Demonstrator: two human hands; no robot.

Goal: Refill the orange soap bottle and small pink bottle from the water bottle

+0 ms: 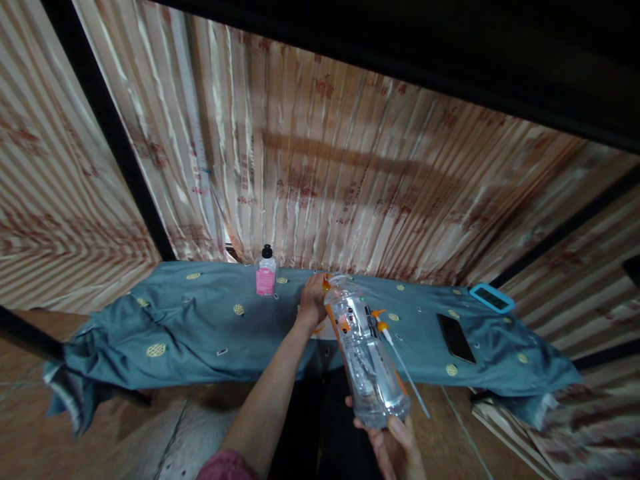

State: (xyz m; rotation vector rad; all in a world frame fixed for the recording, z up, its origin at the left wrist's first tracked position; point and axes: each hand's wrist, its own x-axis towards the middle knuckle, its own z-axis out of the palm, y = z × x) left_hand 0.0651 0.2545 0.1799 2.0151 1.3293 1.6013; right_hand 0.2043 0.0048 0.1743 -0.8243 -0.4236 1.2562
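A large clear plastic bottle (367, 353) with an orange-and-grey label is tilted, its base toward me and its neck toward the back. My right hand (387, 440) grips the base from below. Closed at the bottle's neck is my left hand (313, 303), and a small orange piece (327, 283) shows between its fingers and the neck; what it holds is mostly hidden. Beneath that hand, a white and orange item (324, 329) is partly visible. Beside the bottle lies an orange pump head (383, 327) with a long pale tube.
A small bottle with a pink label and black cap (266, 273) stands at the back left. To the right lie a dark phone (456, 338) and a blue-framed device (491, 298). Green patterned cloth (200, 333) covers the narrow table; striped curtains (320, 153) hang behind.
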